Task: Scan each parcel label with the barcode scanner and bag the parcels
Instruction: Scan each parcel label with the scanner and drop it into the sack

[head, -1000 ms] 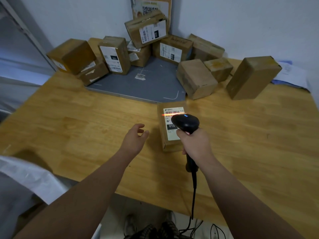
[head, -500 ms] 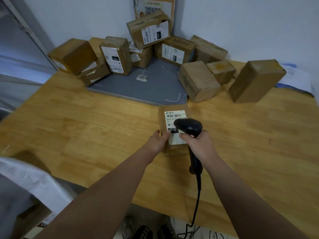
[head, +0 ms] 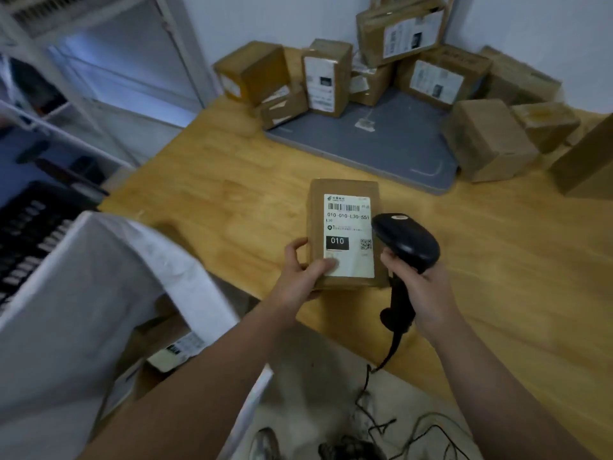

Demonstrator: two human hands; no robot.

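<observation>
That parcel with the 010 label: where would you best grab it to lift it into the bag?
Probably by its near short end, coming from the left, as the left hand does: thumb on the label, fingers at the side. The parcel is a flat box, narrow enough for one hand, and the barcode scanner crowds its right side.

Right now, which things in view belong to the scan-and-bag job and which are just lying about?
Job:
- labelled parcel, in left hand
- barcode scanner, in right hand
- white bag, parcels inside
- stacked parcels at the wall

Lying about:
- grey mat
- floor cables
</observation>
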